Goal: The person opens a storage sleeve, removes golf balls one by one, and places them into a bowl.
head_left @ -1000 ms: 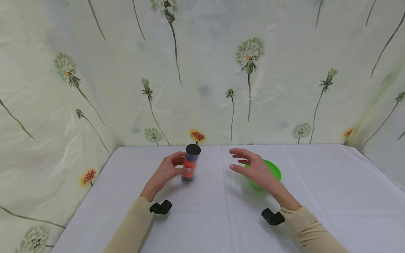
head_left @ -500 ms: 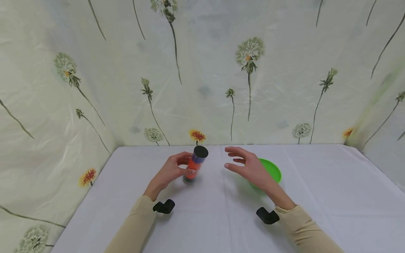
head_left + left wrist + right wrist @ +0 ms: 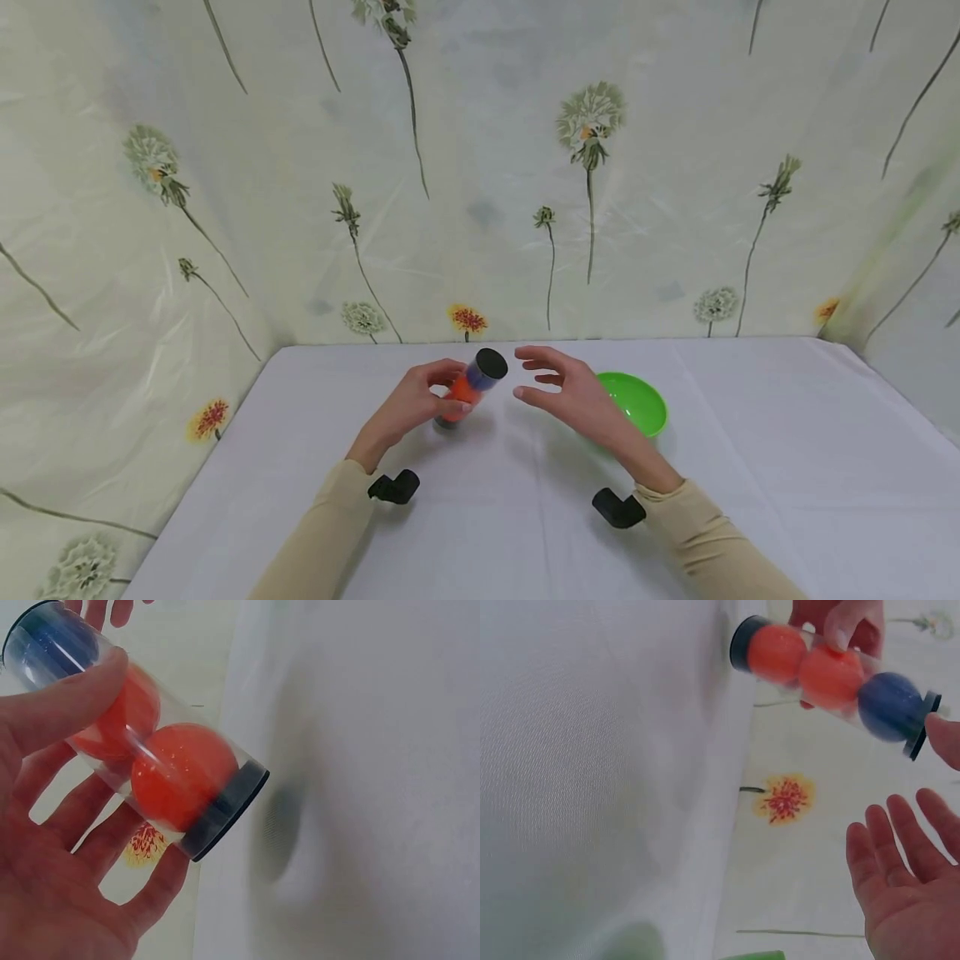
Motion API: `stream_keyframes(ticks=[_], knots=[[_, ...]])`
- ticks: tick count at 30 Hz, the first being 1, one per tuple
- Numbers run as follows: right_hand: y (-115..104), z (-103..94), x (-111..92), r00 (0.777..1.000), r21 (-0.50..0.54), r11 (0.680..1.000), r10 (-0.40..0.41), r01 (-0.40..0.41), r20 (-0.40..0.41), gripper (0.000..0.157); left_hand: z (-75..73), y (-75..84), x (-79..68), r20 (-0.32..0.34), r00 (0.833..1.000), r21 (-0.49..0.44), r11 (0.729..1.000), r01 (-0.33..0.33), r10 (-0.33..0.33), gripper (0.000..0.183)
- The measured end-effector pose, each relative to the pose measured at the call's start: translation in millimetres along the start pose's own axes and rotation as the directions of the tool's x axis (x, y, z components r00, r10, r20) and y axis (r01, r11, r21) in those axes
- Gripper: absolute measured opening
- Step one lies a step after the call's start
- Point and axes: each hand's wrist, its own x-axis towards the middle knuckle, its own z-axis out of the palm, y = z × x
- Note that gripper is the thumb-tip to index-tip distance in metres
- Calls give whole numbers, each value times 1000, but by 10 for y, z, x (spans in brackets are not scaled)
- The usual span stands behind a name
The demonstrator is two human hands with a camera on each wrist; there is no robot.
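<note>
My left hand (image 3: 420, 402) grips a clear plastic tube (image 3: 463, 392) with black end caps, thumb on one side and fingers on the other. Inside sit two orange balls (image 3: 184, 776) and a blue ball (image 3: 889, 707) in a row. The tube is tilted, its blue-ball end up and leaning right, its lower end over the table. My right hand (image 3: 576, 398) hovers to the right of the upper cap (image 3: 491, 363), fingers spread and loosely bent, palm facing the tube. In the right wrist view its thumb (image 3: 946, 741) is right by that cap (image 3: 922, 726).
A bright green bowl (image 3: 637, 400) stands on the table behind my right forearm, partly covered by it. White cloth (image 3: 517, 525) covers the table. A curtain with dandelion prints (image 3: 480, 167) hangs along the back and sides. Black wrist cameras (image 3: 395, 487) sit by both cuffs.
From nearly upright, the tube has tipped over to the right in my left hand, which has shifted slightly right. My right hand has moved left toward the tube, uncovering more of the bowl.
</note>
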Motion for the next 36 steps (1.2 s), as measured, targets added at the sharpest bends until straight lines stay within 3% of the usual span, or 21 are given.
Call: stream_keyframes(ticks=[8,18,27,36], knots=[[-15,71,22,1000,1,1000,-24,24,12,52,21,25,16,15,1000,73,997,14,-15,45],[-16,139,28,1000,26,1000,-16,16,24,52,40,41,23,23,1000,142,990,-17,14,45],[-354,104,-69,999,61,998,15,-17,35,46,23,90,12,26,999,219,975,-32,27,44],[-393,124,-81,998,54,998,44,-46,37,47,-24,170,-18,10,999,289,956,-49,48,44]])
